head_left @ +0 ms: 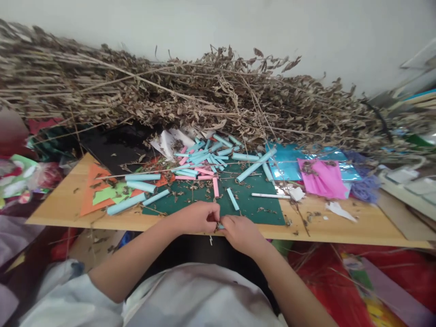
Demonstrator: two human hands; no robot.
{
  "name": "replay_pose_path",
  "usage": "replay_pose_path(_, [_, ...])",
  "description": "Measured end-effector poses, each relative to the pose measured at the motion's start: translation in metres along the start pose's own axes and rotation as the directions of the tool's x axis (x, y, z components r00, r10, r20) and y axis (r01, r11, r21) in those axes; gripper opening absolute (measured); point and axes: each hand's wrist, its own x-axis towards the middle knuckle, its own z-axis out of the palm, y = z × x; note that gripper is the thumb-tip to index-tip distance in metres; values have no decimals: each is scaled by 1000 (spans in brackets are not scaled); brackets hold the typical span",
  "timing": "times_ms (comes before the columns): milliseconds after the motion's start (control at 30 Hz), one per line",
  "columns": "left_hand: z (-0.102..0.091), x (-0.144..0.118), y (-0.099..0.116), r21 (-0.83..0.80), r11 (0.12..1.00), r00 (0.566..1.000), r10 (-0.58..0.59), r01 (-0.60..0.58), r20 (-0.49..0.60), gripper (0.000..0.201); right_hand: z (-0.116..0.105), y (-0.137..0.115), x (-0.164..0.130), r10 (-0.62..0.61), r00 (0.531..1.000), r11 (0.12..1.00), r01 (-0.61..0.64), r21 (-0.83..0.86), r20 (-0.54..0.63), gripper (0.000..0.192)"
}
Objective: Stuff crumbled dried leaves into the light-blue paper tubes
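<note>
Two hands point(218, 222) pinch one, seemingly blue, paper roll point(220, 225).

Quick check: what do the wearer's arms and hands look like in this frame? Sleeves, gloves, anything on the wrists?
Both hands are bare: left hand, right hand, no gloves. No watch, ring or band shows on either wrist or on the fingers. The forearms are uncovered up to about the elbow. The left arm comes out of a loose white sleeve of a white top with faint grey smudges. The right sleeve is out of frame.
</note>
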Motion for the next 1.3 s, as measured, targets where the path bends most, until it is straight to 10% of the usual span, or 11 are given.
replay_pose_path(333, [-8,-1,-3,-317,945,995,56,-79,-81,21,-2,4,7,160,980,950,-120,288,-120,12])
replay_pose_path(533, [-5,-12,-6,-26,976,954,206,-217,-220,26,-1,-3,14,187,966,884,-85,460,-180,15])
replay_pose_path(733, [3,-14,-9,-64,950,918,276,-306,-286,14,-3,-11,15,202,961,896,-104,431,-188,15])
replay_pose_path(933, [2,-21,1,-81,978,946,162,-191,-279,12,-5,-11,12,187,971,941,-133,312,-149,10])
replay_pose_path(1133, [3,-17,-3,-529,849,996,-57,11,-70,9,-8,-12,10,121,989,986,-111,122,-81,8])
replay_pose_path(1300, [0,-17,-1,-284,957,997,-74,62,-35,7,-9,-12,8,58,998,998,-58,-1,20,15])
